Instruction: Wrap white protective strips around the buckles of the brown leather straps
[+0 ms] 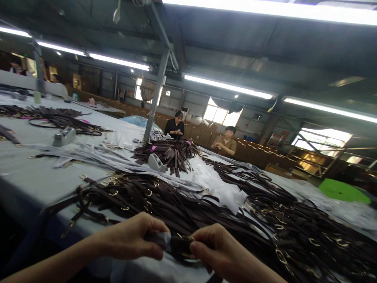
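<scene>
A dark brown strap [180,244] with metal hardware is stretched between my two hands, close to the table's front edge. My left hand [137,237] is closed around its left part, where a piece of clear or whitish wrapping shows. Between thumb and fingers, my right hand [216,247] pinches the strap's other part beside a metal fitting. Just beyond my hands lies a large pile of dark straps [132,196] with gold-coloured hooks and rings. Another tangled heap of straps [294,232] lies to the right. The strap's lower end is hidden.
White sheeting [218,184] lies among the straps. A tape dispenser [156,163] stands beside a bundle of brown straps [173,153]; another dispenser [64,136] is farther left. A metal post [157,94] rises behind. Two people [175,126] work across the table. A green panel [343,191] is at right.
</scene>
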`<state>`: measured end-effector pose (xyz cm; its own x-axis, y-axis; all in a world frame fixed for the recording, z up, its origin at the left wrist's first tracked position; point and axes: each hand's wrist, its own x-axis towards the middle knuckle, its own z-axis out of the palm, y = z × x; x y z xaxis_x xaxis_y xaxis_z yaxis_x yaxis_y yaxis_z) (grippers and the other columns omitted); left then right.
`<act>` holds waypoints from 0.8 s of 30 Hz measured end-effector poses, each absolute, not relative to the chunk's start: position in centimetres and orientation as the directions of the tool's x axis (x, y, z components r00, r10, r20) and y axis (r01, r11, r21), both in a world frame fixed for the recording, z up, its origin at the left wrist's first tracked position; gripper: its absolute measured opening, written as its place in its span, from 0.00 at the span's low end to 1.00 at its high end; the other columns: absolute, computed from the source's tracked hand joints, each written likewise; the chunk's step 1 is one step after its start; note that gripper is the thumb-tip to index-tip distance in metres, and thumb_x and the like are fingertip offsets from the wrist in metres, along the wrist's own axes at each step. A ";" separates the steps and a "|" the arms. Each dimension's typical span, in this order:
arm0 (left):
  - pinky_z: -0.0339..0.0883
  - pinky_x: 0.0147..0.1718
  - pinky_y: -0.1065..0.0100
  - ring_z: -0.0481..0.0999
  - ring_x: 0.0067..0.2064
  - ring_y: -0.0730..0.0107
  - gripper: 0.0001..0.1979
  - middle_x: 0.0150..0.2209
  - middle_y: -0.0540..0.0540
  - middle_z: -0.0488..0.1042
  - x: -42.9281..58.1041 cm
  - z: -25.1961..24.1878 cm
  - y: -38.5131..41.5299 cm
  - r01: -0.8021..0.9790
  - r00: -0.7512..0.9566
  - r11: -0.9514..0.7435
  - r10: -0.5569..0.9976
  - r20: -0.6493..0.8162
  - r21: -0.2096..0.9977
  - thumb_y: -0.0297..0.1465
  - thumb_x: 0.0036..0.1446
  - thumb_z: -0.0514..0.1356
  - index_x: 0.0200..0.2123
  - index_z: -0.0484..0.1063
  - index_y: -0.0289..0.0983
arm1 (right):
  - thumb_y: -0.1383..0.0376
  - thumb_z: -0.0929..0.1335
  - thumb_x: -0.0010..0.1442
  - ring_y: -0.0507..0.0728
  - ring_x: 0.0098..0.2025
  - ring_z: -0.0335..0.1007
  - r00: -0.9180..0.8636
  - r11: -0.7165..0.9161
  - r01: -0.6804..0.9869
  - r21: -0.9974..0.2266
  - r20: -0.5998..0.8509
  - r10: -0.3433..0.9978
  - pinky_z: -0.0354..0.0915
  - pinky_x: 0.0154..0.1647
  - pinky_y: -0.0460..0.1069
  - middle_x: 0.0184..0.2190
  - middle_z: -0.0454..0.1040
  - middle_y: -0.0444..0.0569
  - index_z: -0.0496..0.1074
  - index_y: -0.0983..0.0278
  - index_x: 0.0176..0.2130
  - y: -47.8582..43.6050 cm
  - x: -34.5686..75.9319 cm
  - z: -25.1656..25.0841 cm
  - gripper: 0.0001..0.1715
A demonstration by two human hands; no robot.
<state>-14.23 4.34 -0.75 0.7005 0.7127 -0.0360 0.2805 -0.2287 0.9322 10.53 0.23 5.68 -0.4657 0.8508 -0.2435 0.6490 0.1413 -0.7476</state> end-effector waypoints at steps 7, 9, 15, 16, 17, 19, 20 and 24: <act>0.62 0.27 0.74 0.70 0.29 0.72 0.12 0.29 0.50 0.75 -14.2 -1.3 4.5 0.249 0.758 -0.155 0.645 -0.093 0.956 0.34 0.55 0.62 0.41 0.76 0.34 | 0.74 0.57 0.66 0.52 0.24 0.57 -0.748 0.780 0.626 0.001 0.284 0.600 0.49 0.25 0.48 0.25 0.67 0.46 0.72 0.69 0.38 -1.2 10.9 3.8 0.16; 0.61 0.29 0.74 0.69 0.30 0.72 0.11 0.29 0.51 0.73 -13.7 -1.5 4.3 0.218 0.744 -0.187 0.667 -0.039 0.958 0.31 0.54 0.62 0.40 0.76 0.34 | 0.78 0.55 0.63 0.55 0.25 0.61 -0.827 0.779 0.546 0.309 0.351 0.440 0.50 0.25 0.50 0.27 0.71 0.49 0.70 0.72 0.47 -1.5 10.8 3.1 0.20; 0.56 0.28 0.74 0.65 0.29 0.74 0.06 0.25 0.53 0.69 -12.1 -1.5 3.2 0.217 0.673 -0.372 0.727 0.138 0.902 0.29 0.56 0.60 0.31 0.75 0.34 | 0.69 0.60 0.64 0.51 0.20 0.57 -0.499 0.535 0.748 -0.392 0.198 0.843 0.47 0.22 0.47 0.19 0.65 0.44 0.68 0.66 0.27 -0.7 9.2 2.9 0.16; 0.56 0.28 0.74 0.67 0.29 0.73 0.05 0.25 0.53 0.71 -12.1 -1.4 3.0 0.239 0.685 -0.411 0.714 0.147 0.880 0.29 0.56 0.60 0.31 0.75 0.34 | 0.64 0.61 0.65 0.49 0.18 0.53 -0.411 0.340 0.717 -0.608 0.025 0.911 0.45 0.21 0.46 0.17 0.63 0.42 0.66 0.66 0.24 -0.5 9.0 3.1 0.18; 0.57 0.30 0.74 0.69 0.32 0.72 0.05 0.28 0.52 0.73 -12.1 -1.3 2.8 0.260 0.697 -0.457 0.699 0.163 0.851 0.29 0.56 0.60 0.33 0.76 0.35 | 0.59 0.63 0.64 0.48 0.17 0.49 -0.358 0.124 0.643 -0.756 -0.153 0.921 0.43 0.19 0.46 0.15 0.60 0.40 0.64 0.65 0.23 -0.4 8.9 3.2 0.20; 0.60 0.35 0.74 0.73 0.37 0.68 0.07 0.35 0.50 0.77 -12.3 -1.1 2.7 0.301 0.703 -0.523 0.687 0.185 0.798 0.29 0.55 0.63 0.38 0.77 0.38 | 0.53 0.63 0.63 0.47 0.14 0.42 -0.354 -0.162 0.488 -0.858 -0.364 0.861 0.40 0.16 0.45 0.13 0.57 0.38 0.63 0.64 0.24 -0.2 8.9 3.2 0.22; 0.60 0.36 0.74 0.73 0.38 0.68 0.10 0.36 0.50 0.78 -12.4 -1.1 2.6 0.318 0.696 -0.521 0.696 0.179 0.792 0.28 0.53 0.64 0.40 0.77 0.38 | 0.52 0.63 0.63 0.47 0.14 0.42 -0.377 -0.159 0.467 -0.870 -0.358 0.854 0.40 0.16 0.46 0.13 0.57 0.38 0.63 0.63 0.24 -0.1 9.0 3.1 0.22; 0.59 0.31 0.75 0.71 0.33 0.71 0.13 0.31 0.53 0.76 -12.4 -1.3 2.6 0.289 0.678 -0.384 0.729 0.095 0.877 0.27 0.47 0.67 0.39 0.79 0.38 | 0.65 0.60 0.64 0.50 0.21 0.53 -0.578 0.577 0.618 -0.534 0.189 0.794 0.47 0.23 0.46 0.19 0.63 0.42 0.68 0.66 0.27 -0.4 9.6 1.2 0.15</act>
<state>-12.37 2.62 -1.34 0.6783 0.7286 0.0951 0.2894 -0.3839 0.8769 9.62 -0.40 1.18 -0.5781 0.7937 0.1892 0.6181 0.5774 -0.5335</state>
